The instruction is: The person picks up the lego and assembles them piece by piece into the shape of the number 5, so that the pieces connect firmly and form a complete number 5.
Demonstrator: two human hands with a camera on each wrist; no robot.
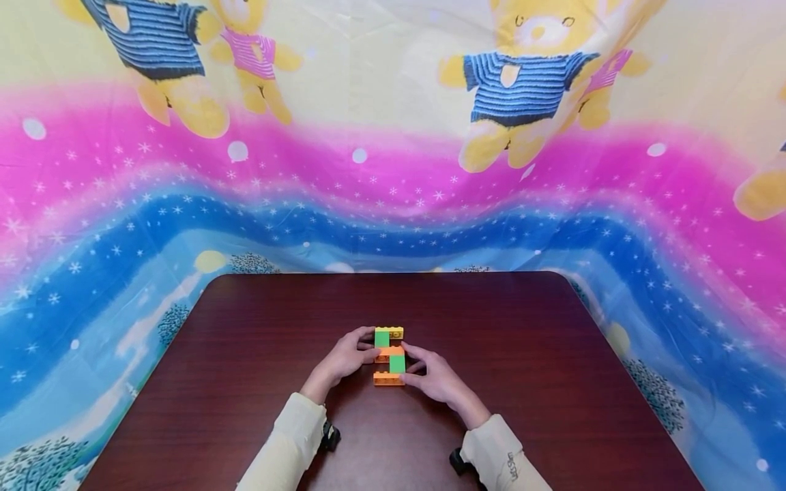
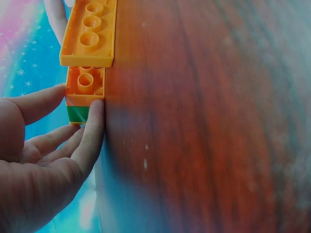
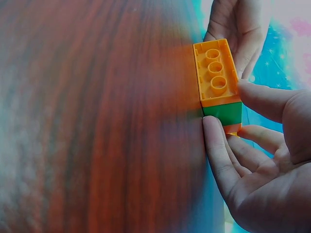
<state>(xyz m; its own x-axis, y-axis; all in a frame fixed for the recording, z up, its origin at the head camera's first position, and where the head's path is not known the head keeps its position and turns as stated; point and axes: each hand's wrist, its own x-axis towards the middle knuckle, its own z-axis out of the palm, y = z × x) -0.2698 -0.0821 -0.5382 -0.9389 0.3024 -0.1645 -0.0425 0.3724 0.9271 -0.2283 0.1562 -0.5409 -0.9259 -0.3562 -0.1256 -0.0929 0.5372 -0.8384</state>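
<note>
Toy building bricks are joined in an S shape and lie on the table. A yellow brick (image 1: 396,329) forms the far end, followed by a green brick (image 1: 381,339), a middle orange brick (image 1: 388,351), another green brick (image 1: 397,365) and a near orange brick (image 1: 388,380). My left hand (image 1: 345,354) grips the left side, thumb by the middle orange brick and fingers toward the far end. On the right side, my right hand (image 1: 437,377) grips with its thumb at the near orange brick (image 3: 216,92). Round tubes show on the orange brick's underside (image 2: 90,29) in the left wrist view.
The dark wooden table (image 1: 276,307) has rounded far corners. Behind it hangs a curtain (image 1: 405,170) printed with bears and snowflakes. Black straps (image 1: 330,435) sit at both wrists, beside light sleeves (image 1: 295,426).
</note>
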